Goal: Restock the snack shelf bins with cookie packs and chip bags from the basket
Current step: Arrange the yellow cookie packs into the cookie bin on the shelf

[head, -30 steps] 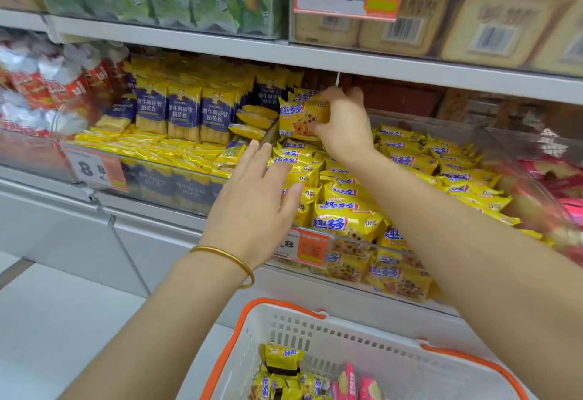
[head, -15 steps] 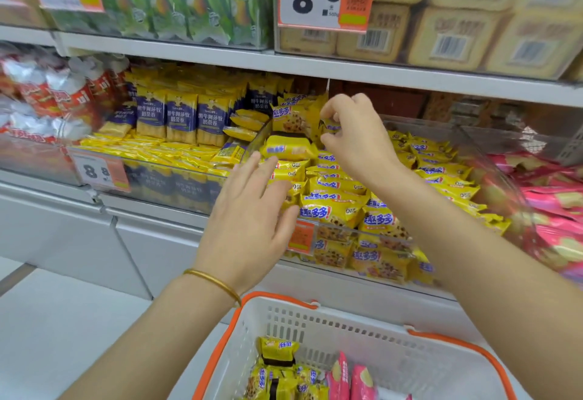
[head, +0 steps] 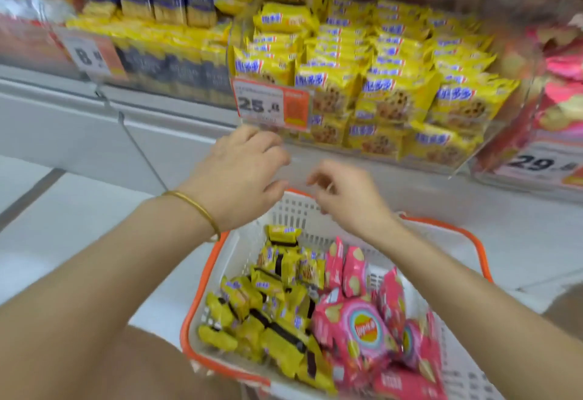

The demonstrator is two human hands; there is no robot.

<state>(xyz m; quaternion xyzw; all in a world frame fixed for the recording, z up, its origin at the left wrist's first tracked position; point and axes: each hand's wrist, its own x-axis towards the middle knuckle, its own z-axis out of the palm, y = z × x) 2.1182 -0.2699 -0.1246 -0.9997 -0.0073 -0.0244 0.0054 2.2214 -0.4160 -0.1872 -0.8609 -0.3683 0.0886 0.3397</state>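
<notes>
A white basket with an orange rim (head: 479,251) sits below me, holding several yellow cookie packs (head: 271,314) on its left side and pink chip bags (head: 362,327) on its right. My left hand (head: 239,175) and my right hand (head: 347,194) hover side by side above the basket's far edge, fingers loosely curled, holding nothing. Just beyond them the clear shelf bin (head: 492,125) is packed with yellow cookie packs (head: 388,84) behind a 25.8 price tag (head: 271,106).
A bin of blue-and-yellow packs (head: 164,5) with an 8.8 tag (head: 90,54) stands to the left. Pink bags (head: 561,84) fill the bin at the right with a 29 tag (head: 536,163). White floor tiles (head: 63,220) lie below the shelf.
Both hands have drawn back from the cookie bin down to the basket's far edge. My right hand let go of the cookie pack. The view tilted down and is blurred.
</notes>
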